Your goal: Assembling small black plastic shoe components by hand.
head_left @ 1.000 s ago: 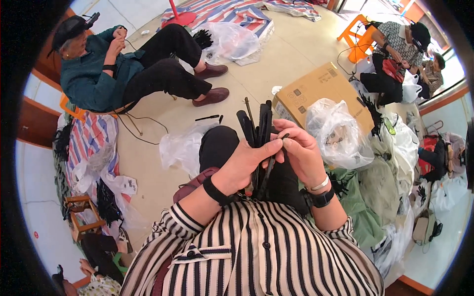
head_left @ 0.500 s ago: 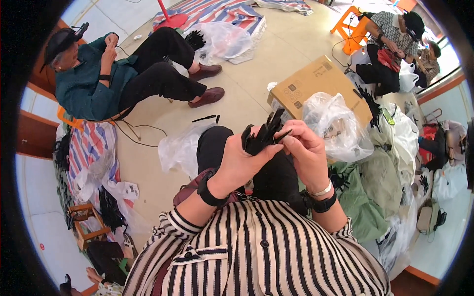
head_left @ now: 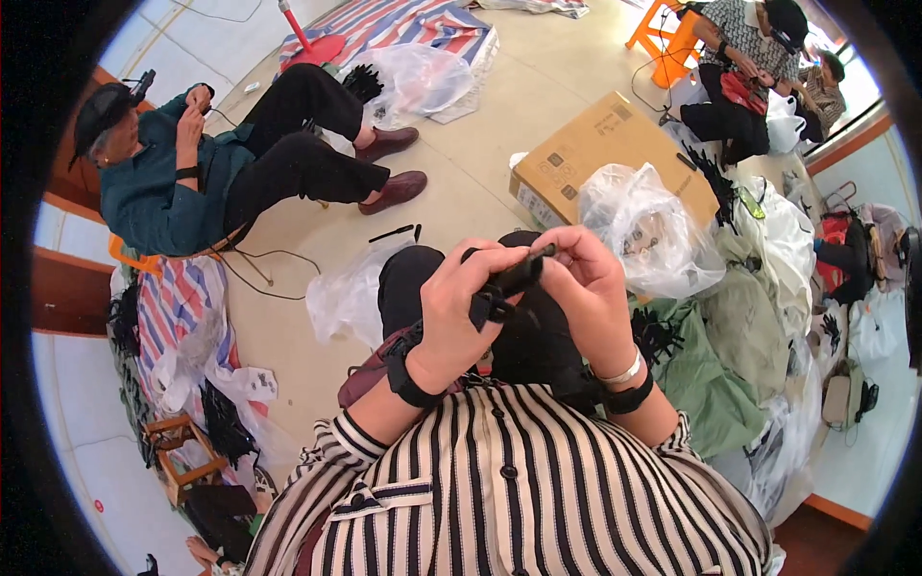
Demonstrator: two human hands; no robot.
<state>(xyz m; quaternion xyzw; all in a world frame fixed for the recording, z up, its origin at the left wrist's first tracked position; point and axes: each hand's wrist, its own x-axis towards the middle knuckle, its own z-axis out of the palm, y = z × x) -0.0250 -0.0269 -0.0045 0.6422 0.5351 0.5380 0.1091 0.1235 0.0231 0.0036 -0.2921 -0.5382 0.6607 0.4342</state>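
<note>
A bundle of narrow black strips (head_left: 517,279) is in my left hand (head_left: 448,305), above my lap. The fingers of that hand wrap round it, and a black loop hangs below them. My right hand (head_left: 594,294) is closed at the bundle's right end, thumb and fingertips pinching there. Whatever lies between those fingertips is too small and too covered to make out. Both hands are close together. Beneath them are my knees in black trousers (head_left: 411,278).
Ahead to the right, a cardboard box (head_left: 586,158) stands beside a clear plastic bag (head_left: 653,235). A green sack (head_left: 715,384) lies at right. Two thin black pieces (head_left: 394,233) lie on the floor near another clear bag (head_left: 348,298). A co-worker (head_left: 173,182) sits ahead left; others sit far right.
The bundle's strips stood fanned upward before; now the bundle is tilted, its end toward my right hand. My left fingers have come up over it. The whole view has shifted slightly.
</note>
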